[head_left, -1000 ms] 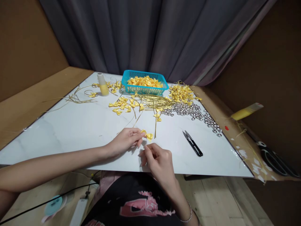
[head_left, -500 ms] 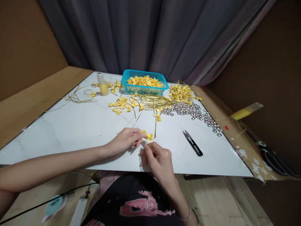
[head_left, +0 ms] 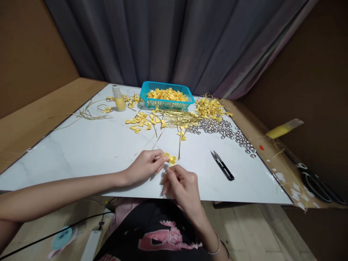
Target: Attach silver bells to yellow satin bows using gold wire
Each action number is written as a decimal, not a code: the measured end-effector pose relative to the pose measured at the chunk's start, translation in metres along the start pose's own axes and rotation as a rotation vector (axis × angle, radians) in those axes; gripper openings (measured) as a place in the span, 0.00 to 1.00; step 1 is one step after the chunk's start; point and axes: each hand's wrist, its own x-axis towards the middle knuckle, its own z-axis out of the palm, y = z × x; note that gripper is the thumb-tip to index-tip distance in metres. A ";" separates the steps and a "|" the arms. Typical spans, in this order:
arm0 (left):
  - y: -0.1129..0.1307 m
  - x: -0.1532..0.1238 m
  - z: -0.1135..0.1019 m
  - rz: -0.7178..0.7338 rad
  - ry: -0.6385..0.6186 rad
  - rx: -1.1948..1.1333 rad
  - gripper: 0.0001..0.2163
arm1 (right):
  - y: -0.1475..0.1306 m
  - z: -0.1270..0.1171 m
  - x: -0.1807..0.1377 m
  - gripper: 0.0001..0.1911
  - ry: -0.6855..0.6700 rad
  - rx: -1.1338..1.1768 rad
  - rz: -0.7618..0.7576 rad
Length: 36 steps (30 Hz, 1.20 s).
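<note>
The left hand is closed in a pinch on 1 yellow bow, thumb and fingertips on its left lobe; the right lobe projects free. The right hand, just below the bow, is closed with thumb and index finger together. It appears to grip a thin strand running down from the bow; the strand's lower end is hidden. The bow is held over the near part of the worktop.

Recommended practice, the step being judged as work on the strand at the bow:
1. Pinch the bow close to its centre. Do not crush the lobes.
2. Keep the strand short and under light, even tension. Excess pull may distort the bow or break the strand.
3. Keep the free lobe clear of the right fingertips.

To the right, well apart from the hands, lie black snips, blades pointing away from the person. Beyond the hands lies a bundle of gold cords, with loose bows to its left and silver beads to its right. Farther back stands a blue basket holding more bows. A bottle stands upright to its left.
</note>
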 end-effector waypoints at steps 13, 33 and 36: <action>-0.004 -0.003 0.004 0.084 0.098 0.104 0.15 | 0.003 0.007 -0.002 0.16 0.037 0.086 -0.015; 0.005 0.002 -0.005 0.149 0.117 0.161 0.17 | 0.003 -0.003 0.004 0.12 0.116 -0.172 -0.162; 0.006 0.001 -0.005 0.157 0.111 0.167 0.16 | 0.002 -0.002 0.003 0.12 0.118 -0.184 -0.168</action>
